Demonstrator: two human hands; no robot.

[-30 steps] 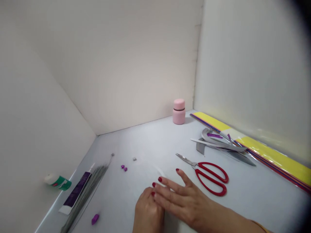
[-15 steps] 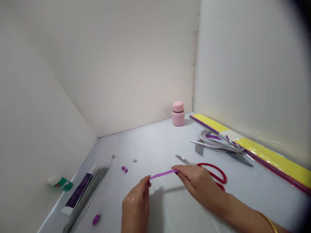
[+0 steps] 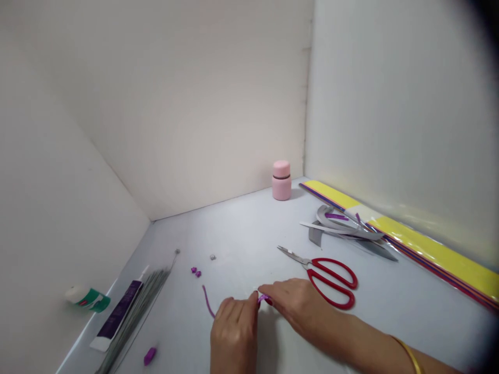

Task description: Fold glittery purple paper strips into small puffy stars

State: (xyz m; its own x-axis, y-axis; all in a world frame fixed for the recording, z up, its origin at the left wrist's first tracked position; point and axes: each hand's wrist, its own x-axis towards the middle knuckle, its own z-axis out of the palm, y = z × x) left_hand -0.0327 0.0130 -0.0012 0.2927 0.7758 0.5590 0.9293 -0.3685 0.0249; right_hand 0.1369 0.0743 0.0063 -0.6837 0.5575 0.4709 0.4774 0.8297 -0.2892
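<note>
Worktop carried everything. Right hand and left hand nearly together, fingertips of both pinching the purple strip. Red-handled scissors lay beside the right hand. Purple strip ran between the hands.

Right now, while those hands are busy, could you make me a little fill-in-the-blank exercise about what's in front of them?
1. The left hand and right hand hold a strip whose colour is ____.
2. The scissors have handles coloured ____.
3. The small lidded container, farther off than the scissors, is coloured ____.
4. The yellow bangle is worn on the person's ____ arm.

Missing words: purple; red; pink; right.
</note>
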